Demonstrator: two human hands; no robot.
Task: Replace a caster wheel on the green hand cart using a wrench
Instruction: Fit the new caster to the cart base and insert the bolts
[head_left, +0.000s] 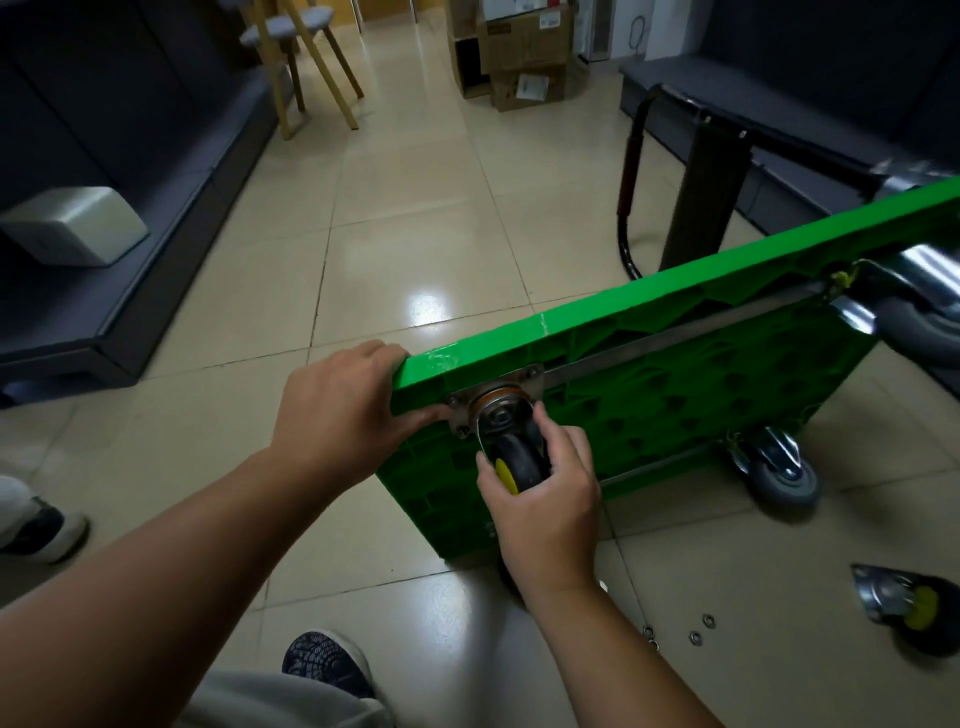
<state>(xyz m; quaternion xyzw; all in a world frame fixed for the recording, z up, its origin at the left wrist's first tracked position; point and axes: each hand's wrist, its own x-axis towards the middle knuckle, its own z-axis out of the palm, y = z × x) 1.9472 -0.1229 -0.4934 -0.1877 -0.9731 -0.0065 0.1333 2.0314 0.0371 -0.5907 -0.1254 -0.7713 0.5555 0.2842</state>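
Bracing rigid green plastic cart deck (675, 400) at its corner with gripping left hand (337, 400), cupping black yellow-hubbed caster wheel (522, 462) in curled right hand (543, 501) (likely dense, tread grippy).

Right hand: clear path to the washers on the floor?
Probably, once it lets go: the right hand grips the caster on the cart, but the washers lie on open floor beside that forearm, nothing over them.
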